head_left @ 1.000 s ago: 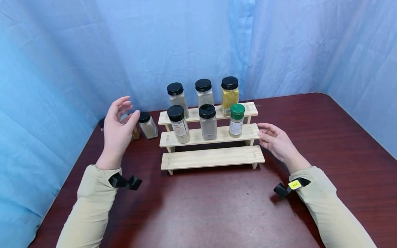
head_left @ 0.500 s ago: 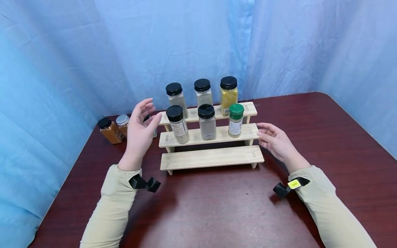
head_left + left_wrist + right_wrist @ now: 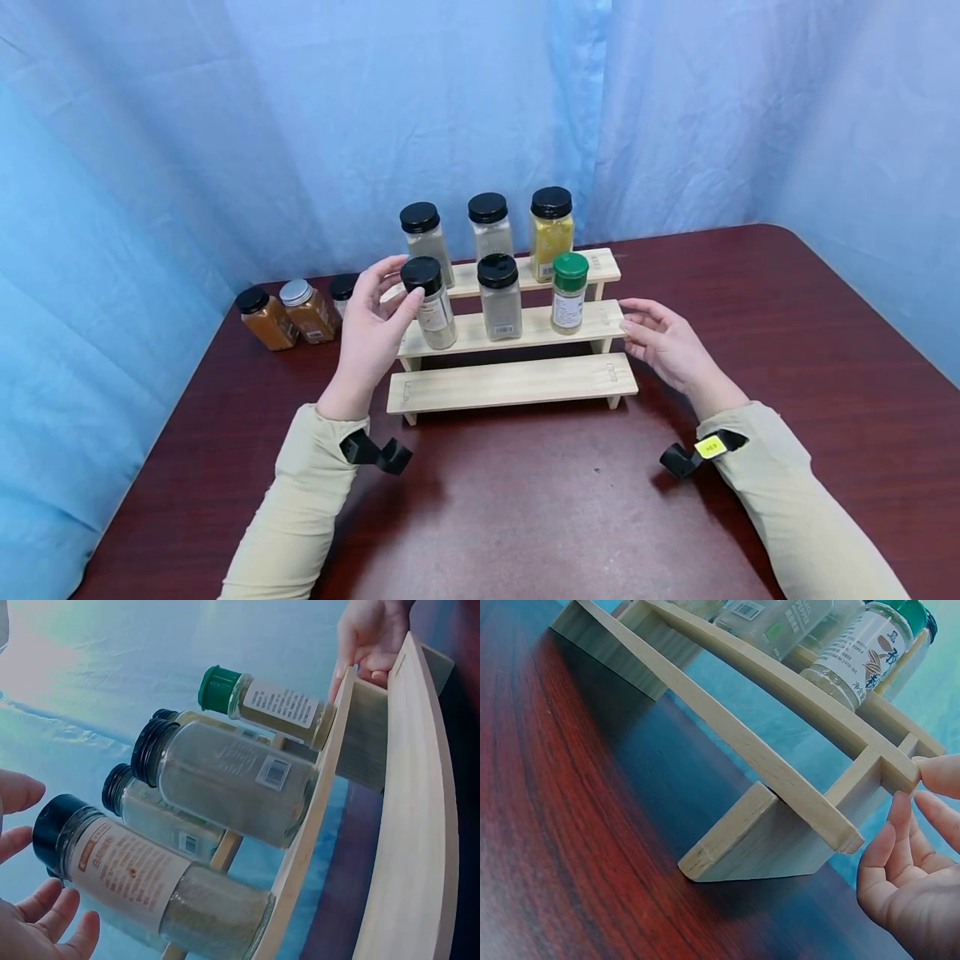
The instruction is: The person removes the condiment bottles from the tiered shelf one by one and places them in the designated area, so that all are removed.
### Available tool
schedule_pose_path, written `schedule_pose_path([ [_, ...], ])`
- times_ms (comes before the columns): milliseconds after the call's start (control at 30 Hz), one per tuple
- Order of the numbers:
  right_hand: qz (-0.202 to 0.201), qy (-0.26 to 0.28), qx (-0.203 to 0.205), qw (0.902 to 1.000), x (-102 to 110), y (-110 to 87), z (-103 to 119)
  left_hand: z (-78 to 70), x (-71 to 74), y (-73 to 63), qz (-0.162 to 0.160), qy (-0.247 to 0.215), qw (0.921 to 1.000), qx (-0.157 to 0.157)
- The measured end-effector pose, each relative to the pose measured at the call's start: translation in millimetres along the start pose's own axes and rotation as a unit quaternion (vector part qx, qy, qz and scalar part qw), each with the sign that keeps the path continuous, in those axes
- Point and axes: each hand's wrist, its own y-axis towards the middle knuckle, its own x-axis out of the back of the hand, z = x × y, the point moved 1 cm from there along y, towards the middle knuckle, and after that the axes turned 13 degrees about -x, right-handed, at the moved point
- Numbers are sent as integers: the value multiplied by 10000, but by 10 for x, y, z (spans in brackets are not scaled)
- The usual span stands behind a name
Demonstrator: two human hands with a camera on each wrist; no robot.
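Black-capped, the leftmost jar [image 3: 438, 323] on the wooden rack's [image 3: 510, 385] middle shelf [image 3: 537, 325] stands within the left hand's [image 3: 367, 329] wide curve; the right hand [image 3: 663, 343] pinches the shelf's end. Likely a grasp being lined up; next, gentle finger closing.

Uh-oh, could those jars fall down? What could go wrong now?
Maybe! The left hand is right by the left jar on the middle shelf, so a bump could tip that jar off. The back-left jar stands close behind, so the hand might knock it too. And the right hand pinches the middle shelf's other end, so a tug could shake all the jars on it.
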Motion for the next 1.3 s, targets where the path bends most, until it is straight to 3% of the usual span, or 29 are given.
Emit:
schedule_pose_path([
  [267,-42,-46,-14,10000,1,-7,-2,52,-52,-33,86,69,9999,-88],
  [600,-41,-99,17,9999,-9,-9,-1,90,-89,-88,187,384,9991,27],
  [1300,31,-50,70,10000,10,1,-9,255,-159,-133,338,779,9952,-480],
])
